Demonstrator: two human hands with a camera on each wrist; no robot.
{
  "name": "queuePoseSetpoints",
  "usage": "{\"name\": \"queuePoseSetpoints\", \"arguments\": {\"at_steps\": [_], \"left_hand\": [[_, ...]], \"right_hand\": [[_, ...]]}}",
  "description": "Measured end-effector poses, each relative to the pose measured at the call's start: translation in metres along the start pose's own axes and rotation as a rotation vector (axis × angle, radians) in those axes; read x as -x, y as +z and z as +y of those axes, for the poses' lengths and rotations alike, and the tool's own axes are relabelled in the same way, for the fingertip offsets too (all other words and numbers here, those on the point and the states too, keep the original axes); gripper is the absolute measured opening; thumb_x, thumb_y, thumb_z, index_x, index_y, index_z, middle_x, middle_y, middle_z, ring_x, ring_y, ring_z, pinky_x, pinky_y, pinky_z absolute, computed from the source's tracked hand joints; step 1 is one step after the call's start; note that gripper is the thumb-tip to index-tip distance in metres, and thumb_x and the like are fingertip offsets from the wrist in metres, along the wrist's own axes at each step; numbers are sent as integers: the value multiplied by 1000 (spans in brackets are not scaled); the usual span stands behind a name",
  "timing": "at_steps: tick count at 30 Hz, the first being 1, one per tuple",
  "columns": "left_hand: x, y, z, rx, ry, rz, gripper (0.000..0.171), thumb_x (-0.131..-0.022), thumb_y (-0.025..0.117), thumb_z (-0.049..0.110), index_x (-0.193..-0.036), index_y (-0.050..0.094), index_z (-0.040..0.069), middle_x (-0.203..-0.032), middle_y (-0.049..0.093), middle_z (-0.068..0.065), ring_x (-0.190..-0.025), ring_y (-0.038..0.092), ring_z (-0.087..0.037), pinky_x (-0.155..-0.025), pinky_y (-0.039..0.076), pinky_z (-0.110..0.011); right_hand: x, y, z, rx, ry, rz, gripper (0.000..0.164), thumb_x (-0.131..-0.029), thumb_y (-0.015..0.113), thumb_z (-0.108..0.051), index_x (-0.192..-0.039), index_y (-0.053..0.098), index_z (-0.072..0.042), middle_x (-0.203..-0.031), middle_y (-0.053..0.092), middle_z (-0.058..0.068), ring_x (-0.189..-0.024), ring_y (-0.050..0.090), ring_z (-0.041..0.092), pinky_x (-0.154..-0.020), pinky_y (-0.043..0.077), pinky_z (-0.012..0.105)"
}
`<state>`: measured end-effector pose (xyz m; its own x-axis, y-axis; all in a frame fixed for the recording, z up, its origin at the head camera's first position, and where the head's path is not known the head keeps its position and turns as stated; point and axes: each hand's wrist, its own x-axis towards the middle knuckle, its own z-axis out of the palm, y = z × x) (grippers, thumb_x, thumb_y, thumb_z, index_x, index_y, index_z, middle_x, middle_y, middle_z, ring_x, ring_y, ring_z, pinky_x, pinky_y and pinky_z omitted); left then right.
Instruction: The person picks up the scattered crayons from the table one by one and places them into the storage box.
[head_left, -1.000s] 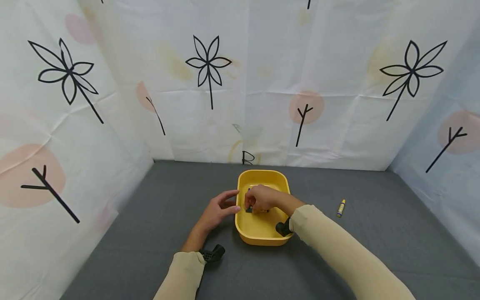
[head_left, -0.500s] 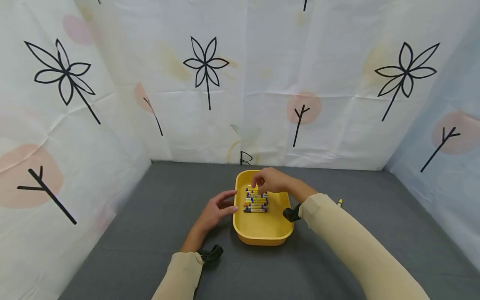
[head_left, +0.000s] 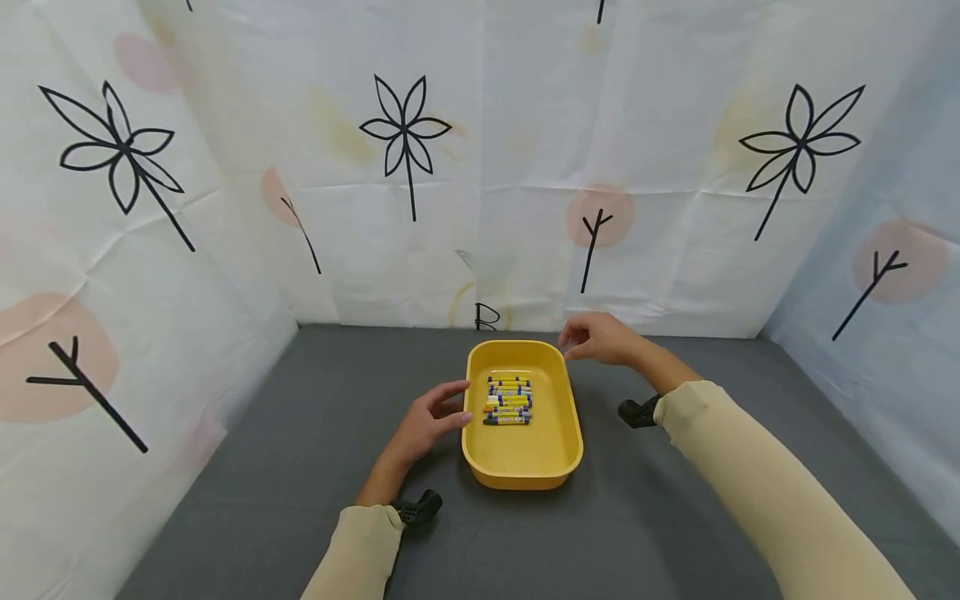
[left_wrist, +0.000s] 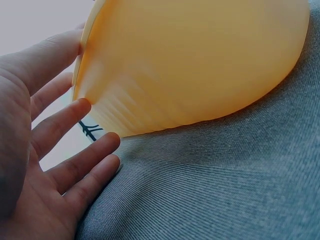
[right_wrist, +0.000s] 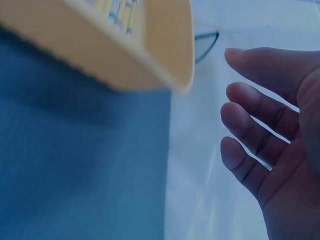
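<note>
A yellow tray [head_left: 522, 478] stands on the grey cloth, with a row of several crayons [head_left: 508, 401] lying crosswise in its left half. My left hand [head_left: 420, 423] is at the tray's left side, thumb and fingertips touching the rim. In the left wrist view the fingers of this left hand [left_wrist: 55, 145] are spread and relaxed against the outer wall. My right hand [head_left: 602, 340] hovers beyond the tray's far right corner, apart from it. The right wrist view shows that hand [right_wrist: 275, 115] with loosely bent fingers and nothing in them.
A grey cloth-covered table [head_left: 352, 375] extends around the tray. White fabric walls [head_left: 517, 167] with flower and twig prints enclose its back and sides. Each wrist wears a black camera [head_left: 639, 413].
My right hand has risen out of the tray and moved right, uncovering the crayons. A lone crayon on the right is now hidden by the right arm. My left hand stays at the rim.
</note>
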<state>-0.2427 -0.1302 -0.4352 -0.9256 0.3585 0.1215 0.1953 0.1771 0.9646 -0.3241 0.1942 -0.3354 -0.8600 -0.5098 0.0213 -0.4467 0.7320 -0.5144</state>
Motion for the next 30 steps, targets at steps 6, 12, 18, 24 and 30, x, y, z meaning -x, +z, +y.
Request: {"name": "queuePoseSetpoints", "arguments": {"at_steps": [6, 12, 18, 24, 30], "left_hand": [[-2, 1, 0, 8, -2, -9, 55, -92, 67, 11, -142, 46, 1, -145, 45, -16, -123, 52, -36, -100, 44, -46], [-2, 1, 0, 0, -3, -6, 55, -92, 67, 11, -142, 46, 0, -145, 45, -17, -123, 52, -36, -100, 44, -46], [0, 0, 1, 9, -5, 0, 56, -92, 67, 10, -143, 45, 0, -146, 44, -19, -124, 51, -38, -100, 43, -47], [0, 0, 2, 6, -10, -2, 56, -92, 68, 12, -142, 47, 2, -146, 45, -16, -124, 51, -37, -100, 44, -47], [0, -1, 1, 12, -6, -9, 56, -92, 68, 12, -142, 46, 1, -146, 44, -18, -125, 51, -37, -100, 44, -47]], "right_hand": [[29, -7, 34, -33, 51, 18, 14, -89, 71, -10, -99, 66, -3, -84, 61, 3, -77, 55, 20, -70, 49, 36], [55, -4, 61, -15, 101, 39, 13, -91, 68, -11, -100, 66, -1, -80, 60, 2, -72, 55, 18, -66, 47, 36], [77, 1, 77, 13, 132, 38, 15, -92, 67, -12, -99, 66, 0, -80, 61, 2, -71, 56, 20, -62, 45, 35], [93, 4, 98, 33, 224, 43, 13, -91, 68, -15, -89, 67, -2, -76, 61, 2, -65, 51, 16, -57, 42, 33], [104, 7, 113, 39, 280, 25, 15, -89, 69, -17, -84, 64, -4, -74, 59, 1, -64, 50, 17, -56, 41, 33]]}}
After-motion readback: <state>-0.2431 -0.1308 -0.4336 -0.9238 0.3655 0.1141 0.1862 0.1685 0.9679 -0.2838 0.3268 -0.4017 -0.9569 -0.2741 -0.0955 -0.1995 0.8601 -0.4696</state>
